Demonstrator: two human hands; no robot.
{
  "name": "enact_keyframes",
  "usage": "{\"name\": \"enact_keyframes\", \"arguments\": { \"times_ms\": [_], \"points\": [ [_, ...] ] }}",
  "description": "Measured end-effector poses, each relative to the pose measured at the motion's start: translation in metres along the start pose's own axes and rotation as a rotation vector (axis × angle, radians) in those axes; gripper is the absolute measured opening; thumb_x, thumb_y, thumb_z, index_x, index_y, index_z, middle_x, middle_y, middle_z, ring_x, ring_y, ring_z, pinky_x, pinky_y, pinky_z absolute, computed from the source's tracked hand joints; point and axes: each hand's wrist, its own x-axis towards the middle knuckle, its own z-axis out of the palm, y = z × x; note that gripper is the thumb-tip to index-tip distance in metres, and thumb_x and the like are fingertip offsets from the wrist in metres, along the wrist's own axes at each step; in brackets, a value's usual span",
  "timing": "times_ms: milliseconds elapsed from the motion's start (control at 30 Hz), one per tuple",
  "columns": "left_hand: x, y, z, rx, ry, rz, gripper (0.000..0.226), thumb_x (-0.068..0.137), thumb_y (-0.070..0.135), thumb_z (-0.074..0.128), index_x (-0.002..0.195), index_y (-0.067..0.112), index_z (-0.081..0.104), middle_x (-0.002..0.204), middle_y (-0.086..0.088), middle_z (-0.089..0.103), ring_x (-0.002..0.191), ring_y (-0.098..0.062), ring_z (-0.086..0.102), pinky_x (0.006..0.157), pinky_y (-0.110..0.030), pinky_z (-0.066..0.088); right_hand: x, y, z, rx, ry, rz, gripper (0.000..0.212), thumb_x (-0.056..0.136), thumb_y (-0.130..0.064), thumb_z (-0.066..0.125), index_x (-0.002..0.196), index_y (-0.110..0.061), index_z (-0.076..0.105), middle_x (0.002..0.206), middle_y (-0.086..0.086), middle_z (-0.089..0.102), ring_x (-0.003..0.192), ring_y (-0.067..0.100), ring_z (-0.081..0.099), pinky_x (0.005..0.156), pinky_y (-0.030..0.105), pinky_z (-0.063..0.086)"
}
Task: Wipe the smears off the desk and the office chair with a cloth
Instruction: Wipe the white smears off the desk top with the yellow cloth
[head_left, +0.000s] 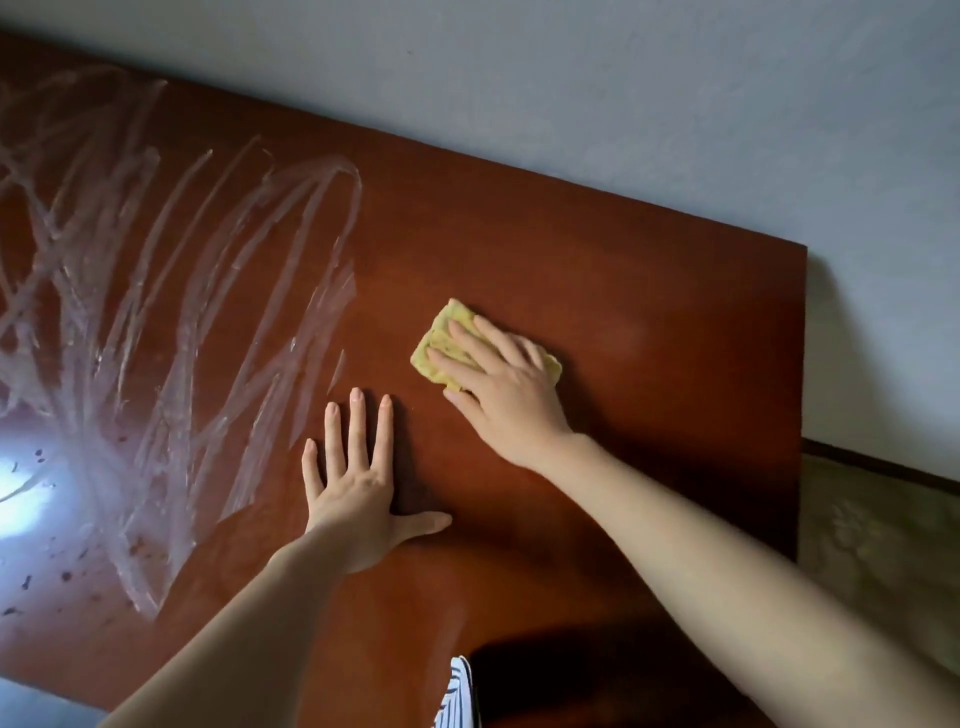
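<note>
A reddish-brown wooden desk (623, 270) fills most of the view. White smears (156, 291) in long looping streaks cover its left half. A folded yellow cloth (441, 332) lies on the desk right of the smears. My right hand (498, 384) presses flat on the cloth with straight fingers. My left hand (358, 467) rests flat on the bare wood just below and left of the cloth, fingers spread. The office chair is not in view.
A pale wall (623, 104) runs along the desk's far edge. The desk's right end (802, 395) drops to a patterned floor (883, 545). A bright glare (21, 493) and small dark specks sit at the desk's left. A striped garment (457, 696) shows at the bottom.
</note>
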Motion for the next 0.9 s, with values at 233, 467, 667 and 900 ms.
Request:
{"name": "enact_keyframes", "arguments": {
  "times_ms": [233,467,667,900],
  "points": [
    [-0.002,0.002,-0.001,0.018,0.003,-0.01,0.13,0.034,0.097,0.018,0.124,0.034,-0.052,0.126,0.006,-0.063,0.115,-0.018,-0.059,0.109,-0.047,-0.02,-0.077,0.016,0.001,0.085,0.125,-0.041,0.038,0.083,-0.02,0.071,0.119,-0.028,0.066,0.137,-0.002,0.054,0.131,0.022,0.044,0.1,0.045,0.041],
    [-0.004,0.004,-0.004,0.025,-0.006,-0.017,0.13,0.033,0.097,0.017,0.122,0.034,-0.054,0.125,0.007,-0.063,0.113,-0.016,-0.06,0.11,-0.047,-0.018,-0.094,0.096,-0.029,0.038,0.155,0.109,0.043,0.083,-0.012,0.071,0.123,-0.025,0.064,0.138,0.001,0.053,0.13,0.025,0.046,0.1,0.045,0.042],
    [-0.004,0.005,-0.003,0.006,-0.016,-0.015,0.132,0.033,0.097,0.018,0.126,0.032,-0.051,0.128,0.006,-0.062,0.116,-0.017,-0.058,0.109,-0.047,-0.021,-0.056,0.163,-0.048,0.018,0.187,0.369,0.04,0.096,-0.019,0.053,0.135,-0.026,0.05,0.148,0.001,0.039,0.14,0.022,0.028,0.112,0.044,0.026],
    [-0.004,0.004,-0.002,-0.004,-0.017,-0.012,0.131,0.033,0.096,0.016,0.125,0.031,-0.052,0.129,0.004,-0.061,0.12,-0.02,-0.056,0.11,-0.048,-0.019,0.034,0.167,-0.052,0.001,0.211,0.656,0.039,0.101,-0.031,0.042,0.139,-0.034,0.045,0.154,-0.008,0.029,0.143,0.018,0.019,0.113,0.036,0.023]
  ]
}}
